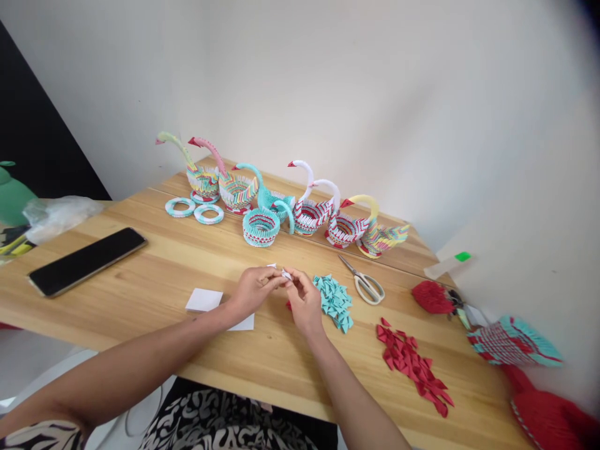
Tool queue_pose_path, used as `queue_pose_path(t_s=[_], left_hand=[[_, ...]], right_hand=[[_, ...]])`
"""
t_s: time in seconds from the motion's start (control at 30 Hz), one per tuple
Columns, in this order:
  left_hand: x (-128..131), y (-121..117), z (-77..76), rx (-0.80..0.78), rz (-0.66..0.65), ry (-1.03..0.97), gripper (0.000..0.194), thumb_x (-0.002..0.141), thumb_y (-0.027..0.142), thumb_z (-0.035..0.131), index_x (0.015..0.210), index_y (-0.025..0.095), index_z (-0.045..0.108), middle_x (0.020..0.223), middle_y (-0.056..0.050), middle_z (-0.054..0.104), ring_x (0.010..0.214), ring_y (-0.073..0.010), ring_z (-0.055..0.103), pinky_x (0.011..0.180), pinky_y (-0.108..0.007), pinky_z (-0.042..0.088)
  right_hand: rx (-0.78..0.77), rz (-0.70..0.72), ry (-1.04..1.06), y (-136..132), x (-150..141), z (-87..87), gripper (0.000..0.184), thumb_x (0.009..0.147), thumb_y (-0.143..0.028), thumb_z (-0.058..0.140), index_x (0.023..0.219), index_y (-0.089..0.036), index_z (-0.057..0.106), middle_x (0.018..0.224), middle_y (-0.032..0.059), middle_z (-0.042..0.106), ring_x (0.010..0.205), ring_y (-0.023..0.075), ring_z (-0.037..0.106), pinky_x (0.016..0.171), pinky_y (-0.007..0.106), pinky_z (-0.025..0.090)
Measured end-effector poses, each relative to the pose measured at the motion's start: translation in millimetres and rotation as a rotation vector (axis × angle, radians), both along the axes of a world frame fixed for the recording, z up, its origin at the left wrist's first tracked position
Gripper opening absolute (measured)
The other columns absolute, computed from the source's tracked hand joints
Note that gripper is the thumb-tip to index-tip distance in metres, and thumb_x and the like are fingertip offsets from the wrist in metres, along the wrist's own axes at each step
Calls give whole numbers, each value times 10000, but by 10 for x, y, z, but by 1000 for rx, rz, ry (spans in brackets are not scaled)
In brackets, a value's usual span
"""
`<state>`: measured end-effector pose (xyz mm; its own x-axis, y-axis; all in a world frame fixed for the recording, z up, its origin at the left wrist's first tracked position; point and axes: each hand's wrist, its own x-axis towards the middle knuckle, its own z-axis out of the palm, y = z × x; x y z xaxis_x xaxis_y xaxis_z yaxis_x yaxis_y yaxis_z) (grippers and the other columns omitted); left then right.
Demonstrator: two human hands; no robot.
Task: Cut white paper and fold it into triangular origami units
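My left hand (255,289) and my right hand (304,303) meet over the middle of the wooden table (140,275). Both pinch a small folded white paper piece (285,274) between their fingertips. Flat white paper slips (204,300) lie just left of my left hand. A heap of folded teal paper pieces (335,301) sits right beside my right hand. Farther right lies a heap of folded red paper pieces (415,365).
A row of modular paper swans (307,209) and baskets stands along the back, with two paper rings (194,209). Scissors (365,284) lie behind the teal heap. A black phone (87,260) lies at the left. More red and teal paper models (510,340) sit at the right edge.
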<state>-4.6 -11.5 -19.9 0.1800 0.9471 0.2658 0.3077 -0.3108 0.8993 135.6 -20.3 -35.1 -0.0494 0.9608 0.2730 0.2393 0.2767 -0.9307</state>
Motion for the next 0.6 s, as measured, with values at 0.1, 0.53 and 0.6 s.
queue_pose_path(t_s=[0.1,0.53,0.6], left_hand=[[4,-6,1,-1,-37,-49,217,832,282,506,738,152,653,736,-20,673,704,-140,594,665,-208,418],[7,66,5,-223,-37,-244,188,715,260,538,569,142,535,543,28,515,533,-90,459,533,-196,369],[2,62,1,-204,-54,-215,183,724,265,536,590,142,548,560,25,528,554,-95,470,550,-198,372]], right_hand=[[23,-29,-28,-9,-8,2,241,822,-214,504,1036,-201,612,921,44,654,821,169,613,768,299,483],[-183,73,150,39,52,30,223,818,-370,550,895,-194,663,850,38,676,794,180,609,772,316,472],[-253,62,211,76,86,2,222,776,-400,602,826,-191,658,784,29,671,734,174,607,716,306,481]])
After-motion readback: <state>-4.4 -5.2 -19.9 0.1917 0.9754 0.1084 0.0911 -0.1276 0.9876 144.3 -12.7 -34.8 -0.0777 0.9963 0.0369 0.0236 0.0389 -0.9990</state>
